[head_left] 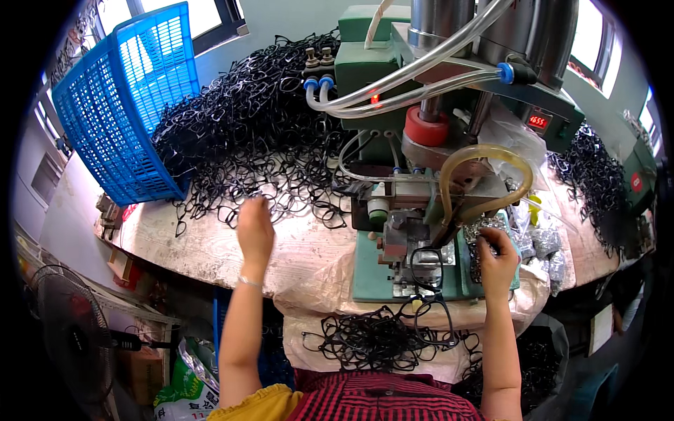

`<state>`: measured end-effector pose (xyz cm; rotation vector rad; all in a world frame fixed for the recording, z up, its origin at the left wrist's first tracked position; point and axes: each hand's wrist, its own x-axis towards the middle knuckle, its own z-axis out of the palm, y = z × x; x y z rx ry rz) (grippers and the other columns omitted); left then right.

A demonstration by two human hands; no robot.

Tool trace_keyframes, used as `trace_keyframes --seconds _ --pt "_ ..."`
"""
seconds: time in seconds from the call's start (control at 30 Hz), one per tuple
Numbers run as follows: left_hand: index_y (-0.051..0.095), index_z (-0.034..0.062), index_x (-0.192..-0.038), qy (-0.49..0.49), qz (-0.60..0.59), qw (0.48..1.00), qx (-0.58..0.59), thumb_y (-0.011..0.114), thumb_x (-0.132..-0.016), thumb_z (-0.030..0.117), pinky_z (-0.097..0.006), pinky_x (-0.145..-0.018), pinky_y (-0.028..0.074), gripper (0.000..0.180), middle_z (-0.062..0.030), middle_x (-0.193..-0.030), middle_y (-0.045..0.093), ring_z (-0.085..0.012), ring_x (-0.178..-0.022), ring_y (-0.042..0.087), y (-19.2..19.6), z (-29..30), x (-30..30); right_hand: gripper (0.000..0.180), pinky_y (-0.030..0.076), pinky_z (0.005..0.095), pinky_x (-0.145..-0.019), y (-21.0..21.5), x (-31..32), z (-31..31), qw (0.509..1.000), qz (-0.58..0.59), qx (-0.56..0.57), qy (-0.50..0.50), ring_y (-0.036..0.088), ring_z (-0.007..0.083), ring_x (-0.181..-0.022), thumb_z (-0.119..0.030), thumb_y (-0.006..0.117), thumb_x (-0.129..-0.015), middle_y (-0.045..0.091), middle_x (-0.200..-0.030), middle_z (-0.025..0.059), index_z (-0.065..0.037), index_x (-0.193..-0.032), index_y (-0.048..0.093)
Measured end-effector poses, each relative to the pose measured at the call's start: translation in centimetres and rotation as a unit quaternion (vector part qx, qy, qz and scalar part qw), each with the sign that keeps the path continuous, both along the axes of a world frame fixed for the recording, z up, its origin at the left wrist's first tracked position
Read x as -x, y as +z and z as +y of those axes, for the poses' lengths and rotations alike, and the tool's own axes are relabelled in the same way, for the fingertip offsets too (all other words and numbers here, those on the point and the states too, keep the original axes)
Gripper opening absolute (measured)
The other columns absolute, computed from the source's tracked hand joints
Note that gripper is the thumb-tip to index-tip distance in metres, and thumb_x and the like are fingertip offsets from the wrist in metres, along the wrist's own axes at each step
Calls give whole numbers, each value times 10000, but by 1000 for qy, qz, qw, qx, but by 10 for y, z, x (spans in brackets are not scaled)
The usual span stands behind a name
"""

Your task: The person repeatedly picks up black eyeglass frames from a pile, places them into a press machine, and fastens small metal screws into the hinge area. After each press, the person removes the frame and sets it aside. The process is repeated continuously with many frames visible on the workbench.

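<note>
My left hand (255,235) reaches over the table at the near edge of a big heap of black eyeglass frames (260,105). Its fingers are drawn together, and what they hold, if anything, is hidden. On the right, my right hand (498,258) is at a green tray of small metal parts (473,254), fingers curled in a pinch; anything between them is too small to make out. Between my hands stands a green press machine (368,270). One black eyeglass frame (425,282) sits at its metal fixture, partly hanging over the front edge.
More black frames (375,339) lie on cloth at my lap. A blue plastic basket (126,105) lies tipped at the left. Clear air hoses (421,70) cross above the machine. Small plastic bags (546,242) sit beside the tray. A fan (70,337) stands at lower left.
</note>
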<state>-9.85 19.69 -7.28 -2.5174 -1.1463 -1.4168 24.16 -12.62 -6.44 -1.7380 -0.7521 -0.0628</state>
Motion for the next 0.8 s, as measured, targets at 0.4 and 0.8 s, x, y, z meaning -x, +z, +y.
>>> trace_keyframes --seconds 0.4,0.8 --pt "690 42 -1008 -4 156 986 56 623 -857 30 -453 -835 473 166 -137 -961 662 -358 -921 577 -56 22 24 132 494 297 -829 23 31 -63 999 36 -13 -20 653 170 -889 11 722 -807 704 -922 65 -2 -938 710" --pt "632 -7 -1156 -169 -348 869 308 538 -1042 95 -271 -932 473 179 -68 -1131 665 -126 -1027 603 -11 -123 -36 430 491 269 -885 50 73 27 959 150 -166 176 642 112 -963 13 697 -862 679 -1079 87 27 -1254 522"
